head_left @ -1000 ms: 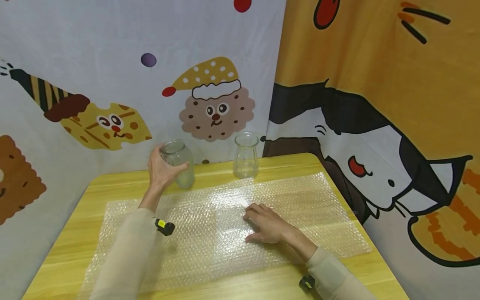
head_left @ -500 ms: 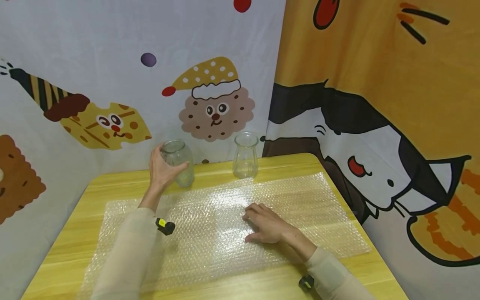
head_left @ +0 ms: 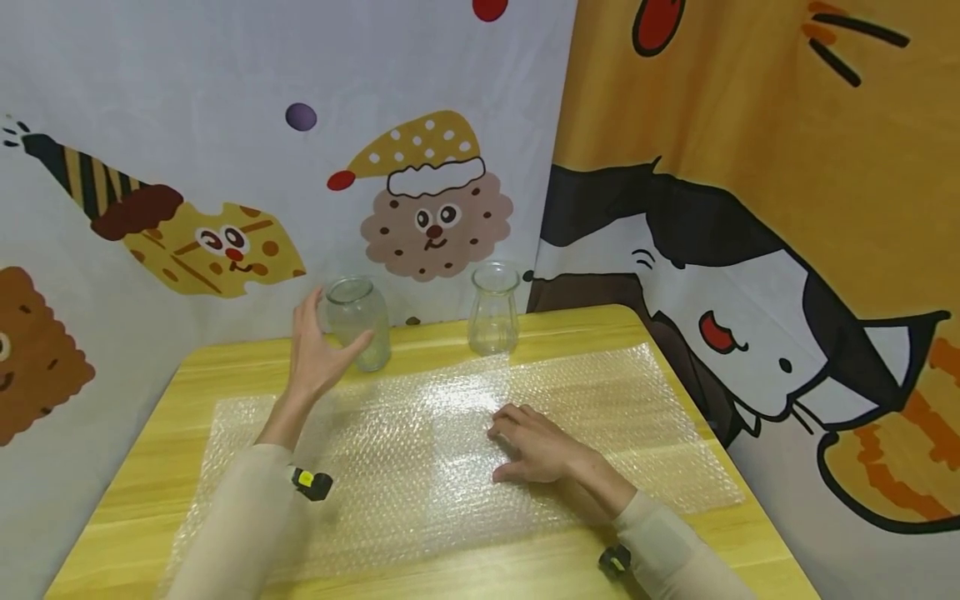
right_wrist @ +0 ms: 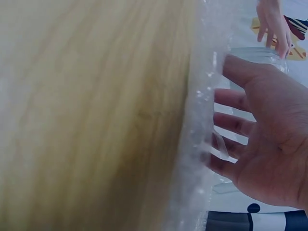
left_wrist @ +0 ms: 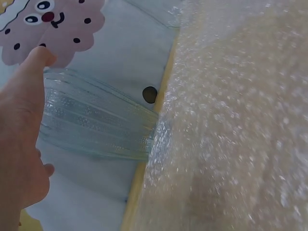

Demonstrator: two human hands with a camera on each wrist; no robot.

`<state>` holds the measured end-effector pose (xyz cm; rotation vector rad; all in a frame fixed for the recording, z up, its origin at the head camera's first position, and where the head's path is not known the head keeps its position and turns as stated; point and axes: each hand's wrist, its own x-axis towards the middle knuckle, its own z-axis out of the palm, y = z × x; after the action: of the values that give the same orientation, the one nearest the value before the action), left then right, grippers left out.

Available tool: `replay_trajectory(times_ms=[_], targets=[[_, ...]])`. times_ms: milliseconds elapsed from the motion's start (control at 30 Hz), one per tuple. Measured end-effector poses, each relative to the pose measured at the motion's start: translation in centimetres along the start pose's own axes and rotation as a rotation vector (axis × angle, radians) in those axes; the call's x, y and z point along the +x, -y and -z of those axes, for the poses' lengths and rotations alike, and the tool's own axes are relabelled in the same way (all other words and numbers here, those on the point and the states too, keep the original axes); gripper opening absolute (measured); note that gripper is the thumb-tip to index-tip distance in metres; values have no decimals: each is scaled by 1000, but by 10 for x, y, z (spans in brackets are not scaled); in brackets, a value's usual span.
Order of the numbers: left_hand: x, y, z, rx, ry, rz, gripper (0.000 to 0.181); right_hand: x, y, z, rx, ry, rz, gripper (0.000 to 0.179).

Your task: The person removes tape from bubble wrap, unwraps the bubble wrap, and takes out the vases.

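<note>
Near the back edge of the table stands a ribbed glass jar [head_left: 367, 325], upright. Beside it, to the left, is my left hand [head_left: 318, 354], thumb and fingers spread around its near side; in the left wrist view a gap shows between the palm and the jar [left_wrist: 96, 118]. My right hand [head_left: 536, 446] rests with its fingertips on a sheet of bubble wrap [head_left: 390, 467] spread flat over the table. In the right wrist view the right hand's fingers [right_wrist: 231, 122] reach the bubble wrap, loosely bent and holding nothing.
A second glass jar [head_left: 492, 321], flared toward its base, stands at the back edge to the right of the first. The wooden table [head_left: 127, 500] borders a white cartoon curtain [head_left: 225, 100] behind and an orange one [head_left: 750, 125] on the right.
My left hand has let go of the ribbed jar; its fingers have straightened and drawn back slightly left. The jar stays in place, and the right hand has not moved.
</note>
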<state>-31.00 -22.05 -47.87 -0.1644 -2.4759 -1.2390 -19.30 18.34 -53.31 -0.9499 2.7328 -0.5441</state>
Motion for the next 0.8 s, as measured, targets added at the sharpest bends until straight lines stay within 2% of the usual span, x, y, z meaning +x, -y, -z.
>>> replay_trajectory(times_ms=[233,467,700,800], targets=[[-20,-6,8,22,-16,-91,112,1,-2,5,14,13,13,53],[-48,-10,9,118,-41,-252,108,1,-6,10,54,28,7,55],[-76,-15,6,141,-2,-397,104,-2,-11,10,118,-17,-10,61],[-84,-19,5,159,27,-458,99,-3,-12,13,103,-52,-7,60]])
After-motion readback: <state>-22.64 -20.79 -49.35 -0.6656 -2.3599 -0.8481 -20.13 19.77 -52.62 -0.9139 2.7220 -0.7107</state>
